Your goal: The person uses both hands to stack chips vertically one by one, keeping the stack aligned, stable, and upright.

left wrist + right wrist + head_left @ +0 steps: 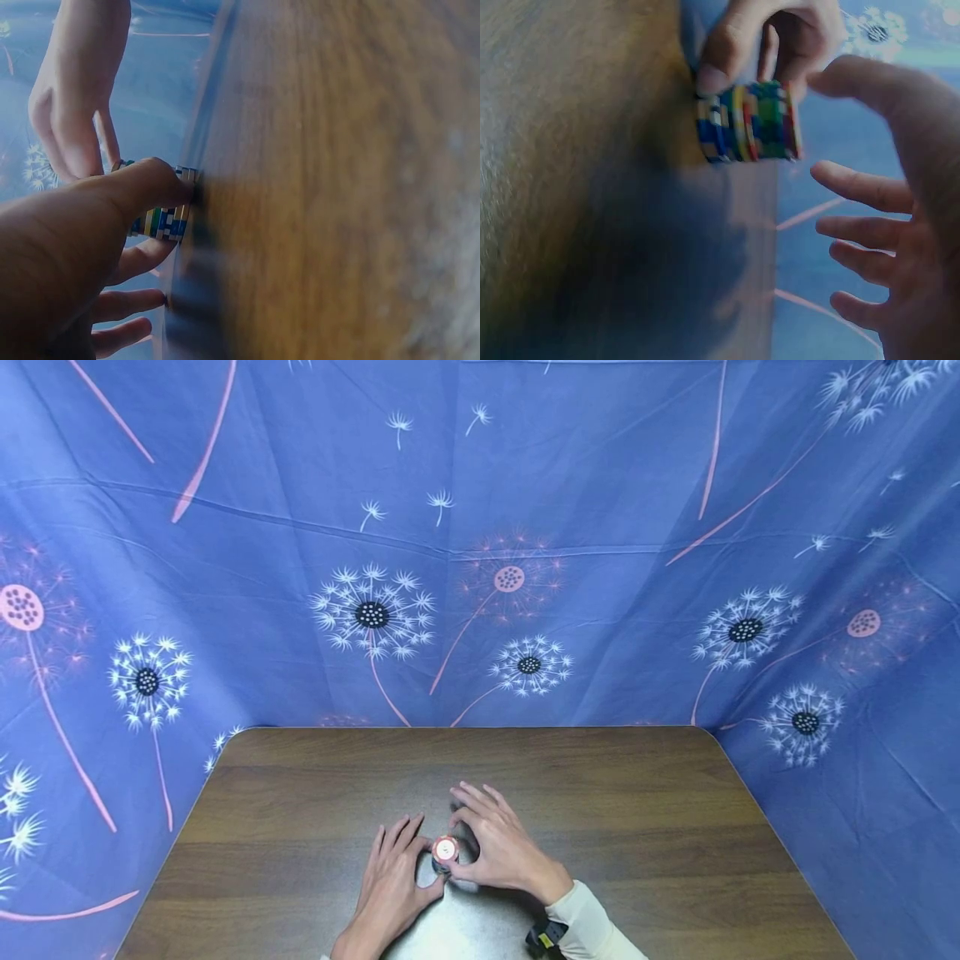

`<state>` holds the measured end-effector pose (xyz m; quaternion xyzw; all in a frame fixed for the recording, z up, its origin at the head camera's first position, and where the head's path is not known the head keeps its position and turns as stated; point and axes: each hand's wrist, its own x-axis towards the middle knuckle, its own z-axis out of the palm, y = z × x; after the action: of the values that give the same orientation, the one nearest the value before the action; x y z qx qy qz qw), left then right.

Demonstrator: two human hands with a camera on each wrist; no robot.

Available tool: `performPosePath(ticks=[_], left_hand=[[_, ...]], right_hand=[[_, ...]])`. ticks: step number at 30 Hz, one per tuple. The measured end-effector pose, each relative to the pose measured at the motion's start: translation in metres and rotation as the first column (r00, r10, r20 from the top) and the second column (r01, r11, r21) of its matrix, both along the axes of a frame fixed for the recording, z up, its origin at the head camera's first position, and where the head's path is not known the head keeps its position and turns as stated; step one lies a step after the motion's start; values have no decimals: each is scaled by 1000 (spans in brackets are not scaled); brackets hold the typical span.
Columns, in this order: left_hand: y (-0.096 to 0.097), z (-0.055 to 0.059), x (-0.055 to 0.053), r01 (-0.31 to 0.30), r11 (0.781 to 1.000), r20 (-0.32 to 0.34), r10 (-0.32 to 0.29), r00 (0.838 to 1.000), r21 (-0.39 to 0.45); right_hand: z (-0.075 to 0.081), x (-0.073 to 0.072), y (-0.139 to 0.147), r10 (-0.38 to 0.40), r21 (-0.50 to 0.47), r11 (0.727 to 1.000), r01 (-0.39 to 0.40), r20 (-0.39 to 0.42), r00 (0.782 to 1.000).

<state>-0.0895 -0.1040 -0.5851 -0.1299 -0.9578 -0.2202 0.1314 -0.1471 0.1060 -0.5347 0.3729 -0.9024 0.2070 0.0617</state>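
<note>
A stack of poker chips (446,850) stands upright on the wooden table, a red-rimmed chip with a white centre on top. Its multicoloured edges show in the right wrist view, where the chip stack (750,124) looks slightly uneven. My left hand (393,881) pinches the lower part of the stack between thumb and index finger, the other fingers spread. Close by the top, my right hand (506,847) has its thumb and fingers apart with nothing between them. Whether the right thumb touches the top chip is hard to tell. The left thumb covers part of the stack in the left wrist view.
The brown wooden table (637,810) extends around both hands. Blue cloth (637,610) with dandelion prints hangs behind it and at both sides. A black device (546,937) is strapped at the right wrist, by a pale sleeve (592,922).
</note>
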Motion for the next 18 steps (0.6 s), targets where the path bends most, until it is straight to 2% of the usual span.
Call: performPosePath(ticks=[3,6,11,15,18], left_hand=[[0,-1,0,-1,1000,2,1,1000,8],[0,-2,1,-12,999,32,11,999,31],[-3,-4,4,-28,995,74,20,997,99],[-11,-5,7,4,989,97,-19,995,147],[-24,-5,11,38,985,146,-63,987,167]], right_hand=[[4,3,8,-35,-50,998,36,27,999],[4,7,19,-86,-82,993,88,20,996],[-3,17,41,-178,-137,975,176,1,984],[-12,25,63,-251,-149,958,245,-23,968],[-18,31,80,-312,-136,943,305,-35,949]])
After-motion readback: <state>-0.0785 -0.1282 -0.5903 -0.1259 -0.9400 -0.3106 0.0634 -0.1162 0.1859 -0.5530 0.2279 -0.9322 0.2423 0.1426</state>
